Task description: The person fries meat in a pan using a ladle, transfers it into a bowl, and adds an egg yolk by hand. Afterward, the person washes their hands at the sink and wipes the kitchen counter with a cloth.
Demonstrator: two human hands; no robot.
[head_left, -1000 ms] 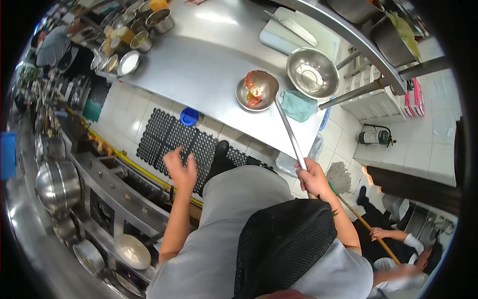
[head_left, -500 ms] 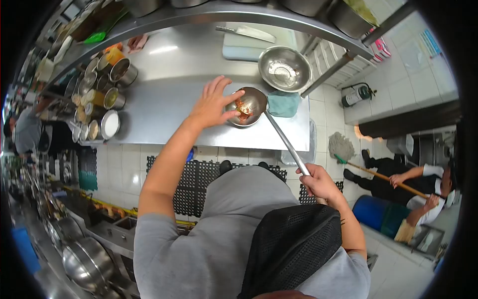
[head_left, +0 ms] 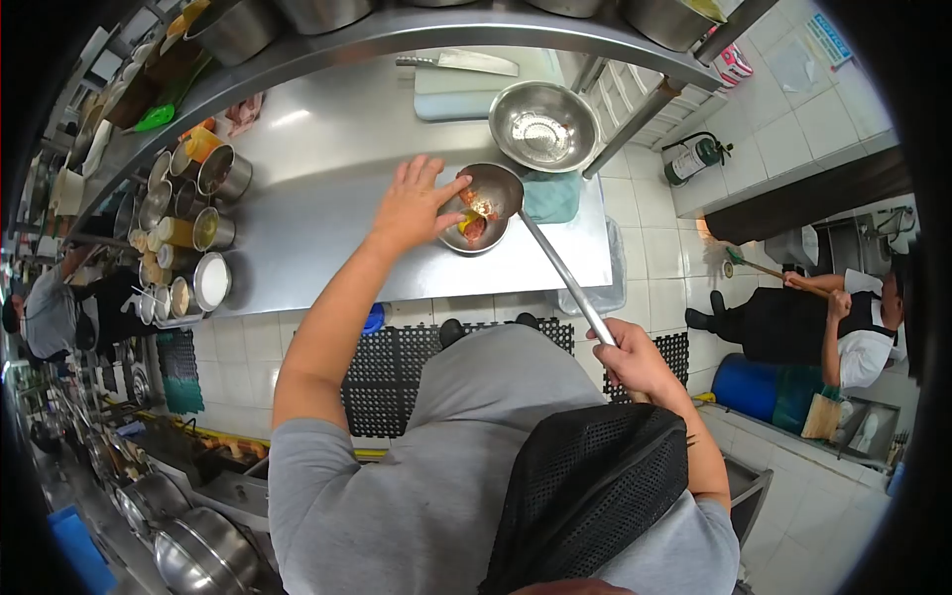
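Observation:
My right hand point(head_left: 635, 362) is closed around the long metal handle of a ladle point(head_left: 560, 263). The ladle's dark round scoop point(head_left: 504, 185) rests tilted over the right side of a small metal bowl point(head_left: 486, 245). Reddish food pieces with something yellow point(head_left: 475, 227) lie in the bowl, and more reddish bits show at the scoop's edge. At the bowl's left side is my left hand point(head_left: 409, 206), fingers spread, with thumb and forefinger reaching over the rim. Whether those fingertips touch the food or the scoop, I cannot make out.
A larger metal bowl point(head_left: 544, 127) stands behind, beside a folded green cloth point(head_left: 551, 198). A knife point(head_left: 478, 63) lies on a white cutting board point(head_left: 461, 103). Several containers point(head_left: 211, 281) line the left. A shelf point(head_left: 436, 36) crosses above. At right, a person point(head_left: 783, 322) holds a long-handled tool.
My view has shifted slightly, and more yellow shows in the small bowl. My right hand keeps its hold on the ladle. The person at right has moved the long-handled tool away from me.

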